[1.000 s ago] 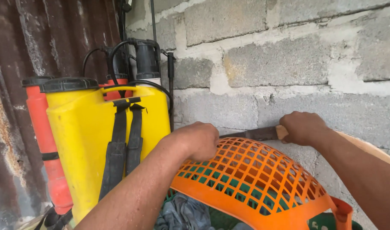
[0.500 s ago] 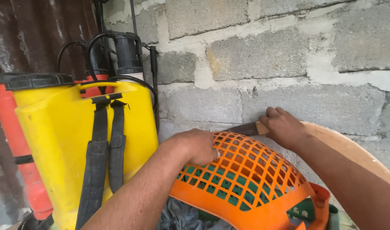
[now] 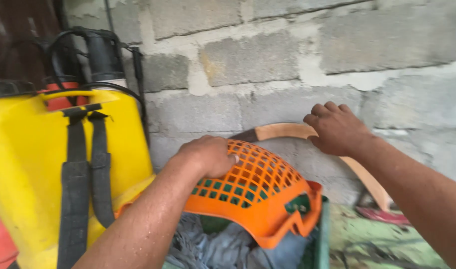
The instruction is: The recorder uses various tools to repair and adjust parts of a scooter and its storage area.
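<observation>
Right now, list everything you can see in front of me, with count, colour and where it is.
backpack sprayer tank: one, yellow with dark straps, left, against the wall
mesh basket: one, orange, upturned, centre
grey cloth: a bundle, under the basket
curved wooden handle: one, tan, against the wall behind the basket
block wall: grey, across the back
left hand: resting on top of the basket
right hand: gripping the wooden handle

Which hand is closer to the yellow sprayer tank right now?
Left. The left hand grips the top of the orange mesh basket, just right of the yellow sprayer tank. The right hand is farther right, on the curved wooden handle against the wall.
</observation>
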